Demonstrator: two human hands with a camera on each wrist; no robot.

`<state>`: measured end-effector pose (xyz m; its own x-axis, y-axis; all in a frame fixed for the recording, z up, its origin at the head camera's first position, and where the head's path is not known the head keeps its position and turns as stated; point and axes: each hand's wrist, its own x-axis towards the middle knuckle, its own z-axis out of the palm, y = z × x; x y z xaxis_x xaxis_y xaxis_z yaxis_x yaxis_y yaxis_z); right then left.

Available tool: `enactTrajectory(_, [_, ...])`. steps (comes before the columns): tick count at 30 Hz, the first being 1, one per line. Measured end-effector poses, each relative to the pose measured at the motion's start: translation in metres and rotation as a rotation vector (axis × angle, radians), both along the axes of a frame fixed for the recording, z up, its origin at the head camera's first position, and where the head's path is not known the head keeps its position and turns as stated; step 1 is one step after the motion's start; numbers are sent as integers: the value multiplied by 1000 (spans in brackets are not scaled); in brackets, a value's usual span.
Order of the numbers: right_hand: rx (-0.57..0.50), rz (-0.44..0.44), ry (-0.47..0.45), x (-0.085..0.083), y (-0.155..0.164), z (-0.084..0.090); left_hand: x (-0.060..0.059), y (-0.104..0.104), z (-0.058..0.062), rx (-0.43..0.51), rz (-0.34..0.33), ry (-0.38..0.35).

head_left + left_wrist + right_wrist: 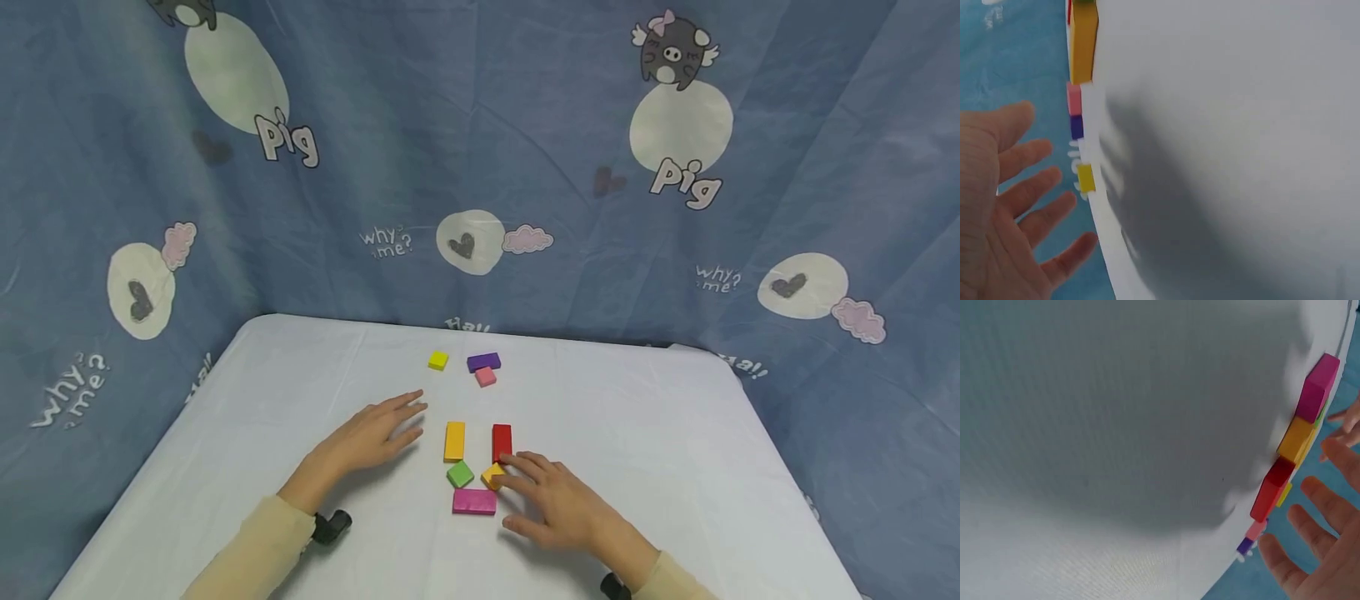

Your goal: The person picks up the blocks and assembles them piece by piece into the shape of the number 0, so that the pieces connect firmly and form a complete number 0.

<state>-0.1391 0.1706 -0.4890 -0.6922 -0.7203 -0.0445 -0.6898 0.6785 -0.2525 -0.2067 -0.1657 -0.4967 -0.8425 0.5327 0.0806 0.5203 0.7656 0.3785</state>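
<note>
My left hand (pixel 396 422) lies flat on the white table (pixel 675 450), fingers straight and spread (pixel 1029 206), just left of a long orange block (pixel 454 441) and holding nothing. My right hand (pixel 525 483) rests on the table with straight fingers. Its fingertips touch a small orange block (pixel 492 476) and lie at the near end of a red block (pixel 502 441). A green cube (pixel 460 474) and a magenta block (pixel 474 501) sit beside them. In the right wrist view the magenta block (pixel 1317 387), orange block (pixel 1297 440) and red block (pixel 1272 487) lie in a row.
Farther back lie a yellow cube (pixel 438 360), a purple block (pixel 483 362) and a pink cube (pixel 486 377). A blue printed cloth (pixel 480 167) hangs behind and around the table. Black wrist mounts (pixel 331 527) sit on both forearms.
</note>
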Motion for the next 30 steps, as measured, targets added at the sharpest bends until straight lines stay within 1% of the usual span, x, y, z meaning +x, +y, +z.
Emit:
enactTrajectory(3, [10, 2, 7, 2, -1, 0, -18, -2, -2, -57, 33, 12])
enactTrajectory(7, [12, 3, 19, 3, -2, 0, -39, -1, -5, -125, 57, 76])
enactTrajectory(10, [17, 5, 23, 3, -3, -2, -52, 1, -8, -139, 77, 98])
enactTrajectory(13, [21, 7, 30, 5, -4, -3, -62, 6, -11, -149, 96, 84])
enactTrajectory(16, [11, 11, 33, 8, -5, -3, -69, 11, -13, -163, 111, 59])
enactTrajectory(19, [3, 20, 32, 10, -6, -3, -74, 17, -14, -168, 113, 50])
enactTrajectory(25, [18, 35, 49, 13, -7, -4, -80, 26, -16, -170, 106, 39])
enactTrajectory(27, [19, 37, 49, 14, -8, -4, -82, 28, -17, -175, 102, 44])
enactTrajectory(30, [27, 36, 51, 14, -8, -3, -82, 29, -15, -193, 99, 72])
